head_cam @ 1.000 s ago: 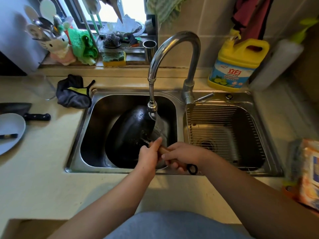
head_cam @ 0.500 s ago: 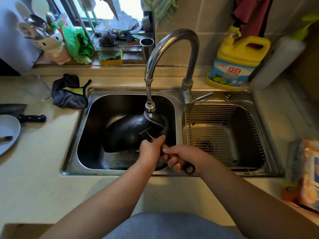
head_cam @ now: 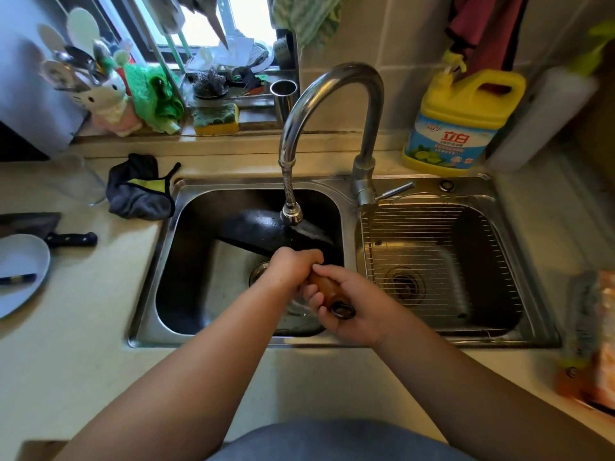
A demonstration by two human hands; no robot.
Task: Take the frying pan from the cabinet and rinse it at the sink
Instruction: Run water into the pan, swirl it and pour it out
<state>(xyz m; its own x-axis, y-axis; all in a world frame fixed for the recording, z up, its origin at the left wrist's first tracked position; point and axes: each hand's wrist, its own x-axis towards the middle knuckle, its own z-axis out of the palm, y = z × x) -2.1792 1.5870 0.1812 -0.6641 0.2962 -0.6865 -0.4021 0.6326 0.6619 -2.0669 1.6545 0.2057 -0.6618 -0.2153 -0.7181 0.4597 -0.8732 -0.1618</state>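
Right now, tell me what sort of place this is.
Most likely a home kitchen, at the sink counter. A double steel sink with a curved tap, a yellow jug of dish soap against the tiled wall, and a scrub sponge on the window ledge show it.

Both hands [head_cam: 327, 287] around the frying pan [head_cam: 266, 232] handle, under the faucet [head_cam: 327, 104].

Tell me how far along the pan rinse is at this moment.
Done: the pan is out of the cabinet and in the left basin of the sink. In hand: left hand and right hand both grip its wooden handle, holding the pan tilted under the tap. I cannot tell whether water is running. Left: finishing the rinse and lifting the pan out.
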